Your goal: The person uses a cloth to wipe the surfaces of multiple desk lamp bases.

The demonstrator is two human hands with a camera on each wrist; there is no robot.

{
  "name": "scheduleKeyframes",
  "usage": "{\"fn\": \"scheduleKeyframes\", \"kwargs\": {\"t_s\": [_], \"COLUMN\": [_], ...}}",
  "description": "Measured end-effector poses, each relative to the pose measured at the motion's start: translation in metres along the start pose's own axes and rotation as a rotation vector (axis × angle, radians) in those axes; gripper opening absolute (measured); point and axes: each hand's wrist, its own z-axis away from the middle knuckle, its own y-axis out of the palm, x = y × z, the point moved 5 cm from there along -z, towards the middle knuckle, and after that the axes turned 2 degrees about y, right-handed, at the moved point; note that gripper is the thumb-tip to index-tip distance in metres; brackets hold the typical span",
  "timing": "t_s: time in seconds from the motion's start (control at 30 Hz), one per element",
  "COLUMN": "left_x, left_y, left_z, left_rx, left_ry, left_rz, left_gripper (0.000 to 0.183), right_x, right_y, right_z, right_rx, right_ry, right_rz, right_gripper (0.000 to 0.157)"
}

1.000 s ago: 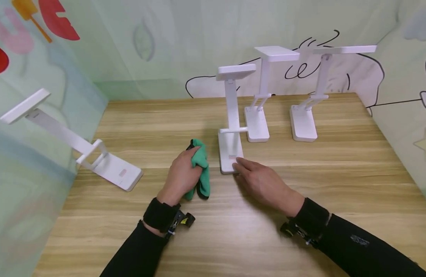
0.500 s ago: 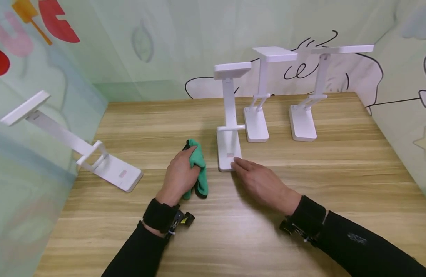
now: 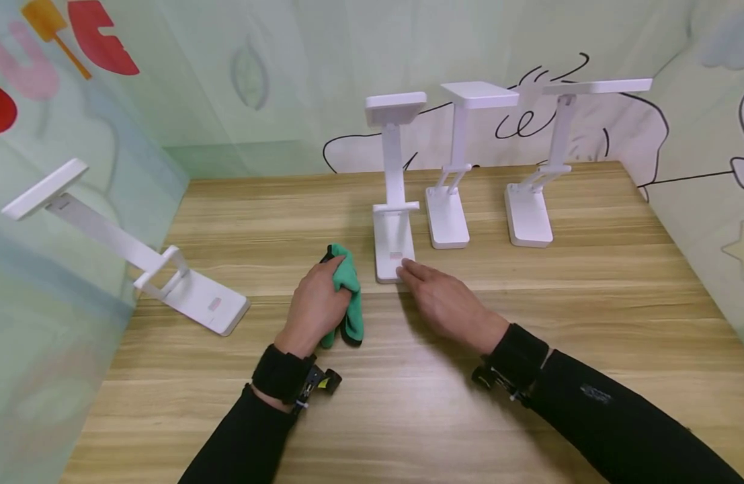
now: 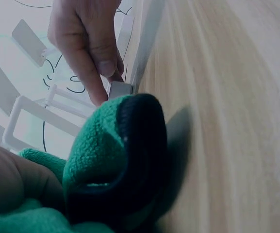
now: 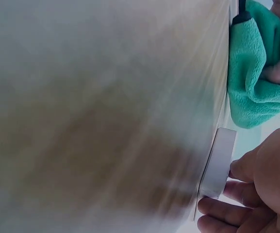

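I judge the step in hand to be the placing of the centre lamp [image 3: 394, 171] on the surface [image 3: 408, 417], in line with its neighbours. It stands upright, head raised, left of the middle lamp [image 3: 447, 222] and just beside it, the two bases apart.

The right hand [image 3: 447, 302] is at the near right corner of the centre lamp's base. Its fingers [image 5: 224, 211] are set narrow, thumb toward the near end; I find the hold light and confined to that corner. The left hand [image 3: 314, 302] grips the green cloth [image 3: 350, 299], fingers closed around the bunched fabric, left of the centre lamp and apart from it. Whether the cloth bears on the surface I cannot tell.

In my assessment, the next move calls for setting the base square and releasing it without rocking the tall stem. If wiping is to follow, the cloth is within easy reach of the left lamp [image 3: 117, 238].

Count: four white lamps, namely the left, centre and middle lamps and the right lamp [image 3: 529, 218]; one cloth; two hands; two black wrist straps, left [image 3: 282, 374] and right [image 3: 518, 356]. All four lamps stand with heads raised.
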Motion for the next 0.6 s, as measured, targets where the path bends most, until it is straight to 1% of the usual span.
{"fn": "scheduleKeyframes", "kwargs": {"t_s": [0.23,0.4,0.6], "left_x": [-0.001,0.000,0.000], "left_y": [0.000,0.001,0.001], "left_z": [0.000,-0.001,-0.002], "left_rx": [0.007,0.006,0.012], "left_ry": [-0.001,-0.001,-0.010], "left_rz": [-0.003,-0.005,-0.010], "left_gripper": [0.058,0.058,0.058], "right_x": [-0.007,-0.012,-0.017], "right_y": [0.002,0.003,0.004], "right_z": [-0.010,-0.017,-0.024], "right_rx": [-0.007,0.015,0.025], "right_ry": [0.013,0.011,0.037], "right_rz": [0.010,0.019,-0.010], "right_gripper": [0.046,0.049,0.049]}}
